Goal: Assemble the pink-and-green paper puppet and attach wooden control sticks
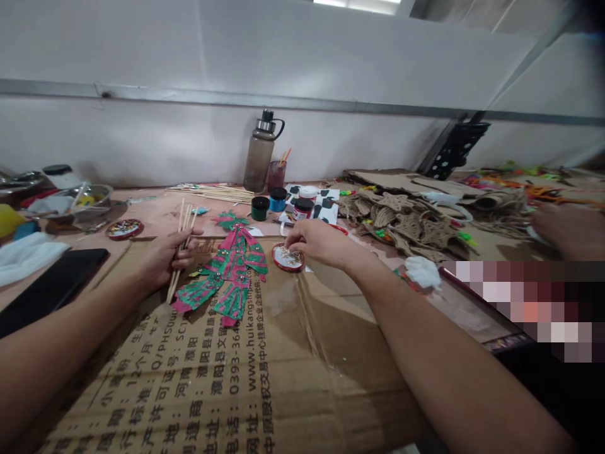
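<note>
My left hand (pixel 166 255) is closed around a few thin wooden sticks (pixel 181 236) that stand up from a flattened cardboard sheet (pixel 265 372). Right of it lies a pink and green painted cut-out figure (pixel 229 274) studded with small beads. My right hand (pixel 317 243) hovers over a small red lid (pixel 287 258) holding tiny beads, its fingertips pinched down into the lid. What the fingertips grip is too small to see.
Paint pots (pixel 278 198) stand behind the figure, with a dark water bottle (pixel 259 154) and more sticks (pixel 212 192) near the wall. Brown cardboard cut-outs (pixel 406 221) pile at right. Another person's hand (pixel 570 230) works at far right. A black phone (pixel 51 284) lies at left.
</note>
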Available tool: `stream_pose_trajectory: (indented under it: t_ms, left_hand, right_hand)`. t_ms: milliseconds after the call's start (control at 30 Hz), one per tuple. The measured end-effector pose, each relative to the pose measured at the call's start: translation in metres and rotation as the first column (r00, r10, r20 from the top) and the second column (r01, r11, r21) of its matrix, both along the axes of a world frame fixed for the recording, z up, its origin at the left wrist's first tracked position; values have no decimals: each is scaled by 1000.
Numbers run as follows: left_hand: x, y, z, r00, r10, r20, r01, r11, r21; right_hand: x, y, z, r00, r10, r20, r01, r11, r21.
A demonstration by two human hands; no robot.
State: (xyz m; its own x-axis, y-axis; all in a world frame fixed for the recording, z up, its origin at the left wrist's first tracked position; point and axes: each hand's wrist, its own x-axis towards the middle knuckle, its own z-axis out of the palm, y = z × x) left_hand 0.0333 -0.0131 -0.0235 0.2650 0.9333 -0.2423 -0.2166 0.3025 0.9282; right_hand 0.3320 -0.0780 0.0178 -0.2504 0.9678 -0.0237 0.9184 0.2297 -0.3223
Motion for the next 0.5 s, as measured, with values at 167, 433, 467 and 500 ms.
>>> stream_pose_trajectory:
  t_ms: [167,433,467,500]
  left_hand:
    - [0,-1,1,1000,6,4,-6,1000,-16]
    - [1,-2,0,1000,-2,27,3,1000,-22]
    - [1,-1,0,1000,4,26,-3,1000,-27]
    - [1,-1,0,1000,8,25,-7,999,-31]
  right_hand:
    - [0,-2,1,999,-18,30,19,999,-41]
    - [0,-2,0,998,-4,57,9,996,-89]
    - [0,-2,-1,999,2,49,2,997,-83]
    - [-1,-1,-2,999,11,39,-8,997,-74]
